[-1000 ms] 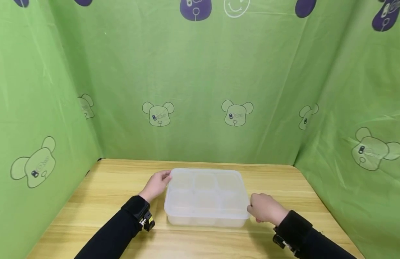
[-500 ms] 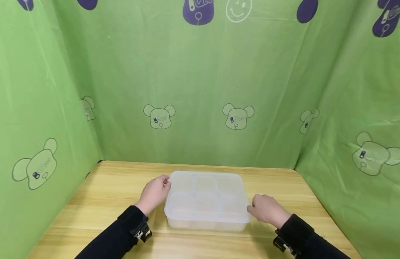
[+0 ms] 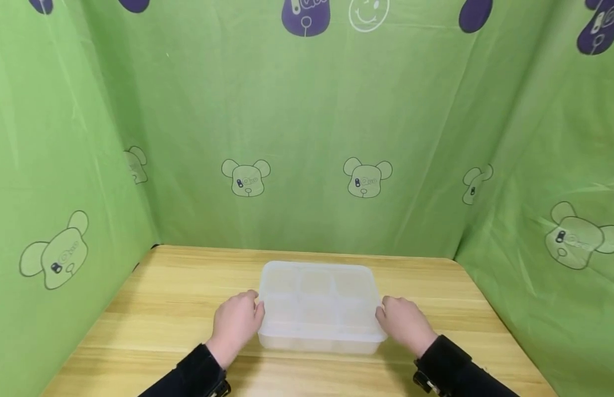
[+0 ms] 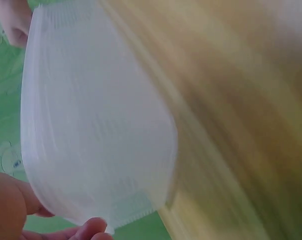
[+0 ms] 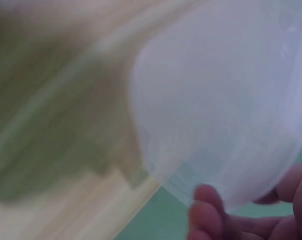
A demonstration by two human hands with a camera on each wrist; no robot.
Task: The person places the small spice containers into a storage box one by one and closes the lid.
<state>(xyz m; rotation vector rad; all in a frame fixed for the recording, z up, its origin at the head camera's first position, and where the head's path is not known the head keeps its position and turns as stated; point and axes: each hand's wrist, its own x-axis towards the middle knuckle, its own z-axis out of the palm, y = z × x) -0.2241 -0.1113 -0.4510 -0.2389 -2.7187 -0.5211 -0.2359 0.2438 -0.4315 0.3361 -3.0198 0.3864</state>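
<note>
In the middle of the table stands a translucent plastic storage box (image 3: 319, 345), with a frosted lid (image 3: 316, 309) lying over its top. Six-part outlines show faintly through the lid as several rounded squares. My left hand (image 3: 234, 324) is at the left side, its thumb by the lid's rim and curled fingertips (image 4: 93, 227) beneath the rim. At the opposite side my right hand (image 3: 407, 324) grips the rim the same way, with fingertips (image 5: 207, 197) tucked under it. What lies inside the box cannot be made out.
The box rests on a light wood-grain table (image 3: 187, 286). Green cloth (image 3: 307, 110) printed with bear heads encloses the back and both sides. Black sleeves and wrist-worn cameras cover both wrists.
My left hand has slid along the box's left side, from the far corner toward me. The right hand has shifted slightly inward at the right side. The box stays almost in place.
</note>
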